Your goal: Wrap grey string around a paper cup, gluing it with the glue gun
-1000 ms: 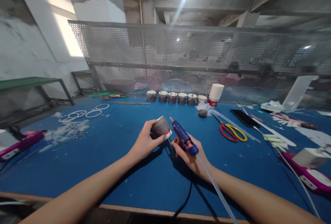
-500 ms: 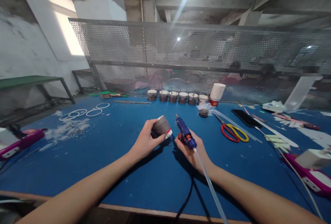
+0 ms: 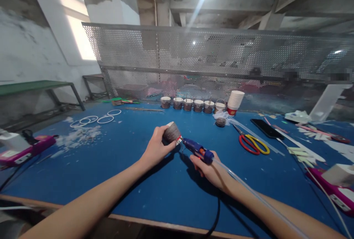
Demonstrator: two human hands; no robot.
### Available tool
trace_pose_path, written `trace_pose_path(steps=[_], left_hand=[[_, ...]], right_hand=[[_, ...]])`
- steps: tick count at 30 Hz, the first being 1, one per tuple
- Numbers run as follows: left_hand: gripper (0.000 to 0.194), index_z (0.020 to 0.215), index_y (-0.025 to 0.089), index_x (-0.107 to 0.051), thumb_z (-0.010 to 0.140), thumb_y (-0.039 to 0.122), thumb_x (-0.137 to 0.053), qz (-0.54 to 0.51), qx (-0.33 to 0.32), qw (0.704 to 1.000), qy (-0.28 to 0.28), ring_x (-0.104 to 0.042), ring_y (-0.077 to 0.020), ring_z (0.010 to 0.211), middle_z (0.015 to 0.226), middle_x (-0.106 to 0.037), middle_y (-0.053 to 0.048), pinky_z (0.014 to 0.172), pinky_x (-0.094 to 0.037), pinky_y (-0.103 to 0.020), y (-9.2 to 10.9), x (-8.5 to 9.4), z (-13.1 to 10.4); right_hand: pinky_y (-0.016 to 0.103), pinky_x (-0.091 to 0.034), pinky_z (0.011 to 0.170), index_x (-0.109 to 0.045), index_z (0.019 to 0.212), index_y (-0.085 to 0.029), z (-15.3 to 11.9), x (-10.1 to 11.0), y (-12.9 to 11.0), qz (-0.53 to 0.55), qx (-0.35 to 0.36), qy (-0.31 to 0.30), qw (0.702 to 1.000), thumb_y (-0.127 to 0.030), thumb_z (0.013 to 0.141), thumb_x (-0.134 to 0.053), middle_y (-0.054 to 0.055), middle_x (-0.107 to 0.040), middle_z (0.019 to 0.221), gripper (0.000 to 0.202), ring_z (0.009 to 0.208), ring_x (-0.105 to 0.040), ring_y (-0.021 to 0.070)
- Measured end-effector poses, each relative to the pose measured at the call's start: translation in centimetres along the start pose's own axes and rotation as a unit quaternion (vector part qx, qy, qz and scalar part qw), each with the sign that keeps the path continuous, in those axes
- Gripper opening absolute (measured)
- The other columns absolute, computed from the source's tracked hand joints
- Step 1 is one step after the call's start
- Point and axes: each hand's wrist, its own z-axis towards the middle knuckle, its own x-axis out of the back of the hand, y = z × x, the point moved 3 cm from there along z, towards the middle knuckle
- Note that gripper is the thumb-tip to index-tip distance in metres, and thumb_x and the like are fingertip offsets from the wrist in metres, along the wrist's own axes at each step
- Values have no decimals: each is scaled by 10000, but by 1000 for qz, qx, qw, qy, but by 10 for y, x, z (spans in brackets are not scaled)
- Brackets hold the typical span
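Observation:
My left hand (image 3: 158, 146) is closed around a paper cup (image 3: 172, 133) wrapped in grey-brown cord. The cup lies tilted, with its red and white rim toward the right. In my right hand (image 3: 208, 169) is a blue hot glue gun (image 3: 197, 149), gripped by its handle. Its nozzle points left and is at the cup's rim; whether it touches, I cannot tell. A long clear glue stick (image 3: 243, 184) sticks out of the gun's back end and runs toward the lower right. A loose cord end hangs below the rim.
Several wrapped cups (image 3: 198, 105) line the back beside a stack of paper cups (image 3: 235, 101). To the right lie a cord ball (image 3: 220, 122), scissors (image 3: 253, 144) and a phone (image 3: 267, 128). White rings (image 3: 105, 119) and scraps lie left. Power strips (image 3: 30, 150) sit at both sides.
My right hand has turned the glue gun from pointing up and away to pointing left, bringing its nozzle to the cup's rim. The left hand still holds the cup.

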Motion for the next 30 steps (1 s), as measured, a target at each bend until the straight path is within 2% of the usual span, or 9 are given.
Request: trace_pose_path(steps=[14, 24, 30], left_hand=[[432, 1146, 206, -502, 743, 283, -635, 6, -13, 1000, -6, -541, -199, 970, 1013, -525, -25, 838, -454, -338, 1, -1, -1], [445, 1158, 214, -509, 737, 308, -622, -29, 16, 999, -25, -568, -187, 929, 1025, -563, -28, 755, -471, -298, 1, 1, 1], [415, 1111, 212, -533, 711, 285, -615, -58, 25, 997, -41, -577, -186, 915, 1013, -583, -30, 731, -481, -291, 3, 3, 0]], right_hand=[[237, -299, 411, -445, 578, -221, 0, -2, 0, -50, 43, -14, 998, -354, 802, -553, -56, -414, 439, 281, 394, -372, 99], [213, -307, 371, -453, 515, -209, 4, 1, 10, -3, -31, -1, 1000, -409, 772, -596, -59, -403, 396, 355, 351, -370, 82], [212, -309, 372, -434, 447, -214, 8, 4, 8, 7, -29, 1, 1000, -429, 770, -576, -60, -392, 370, 413, 320, -367, 72]])
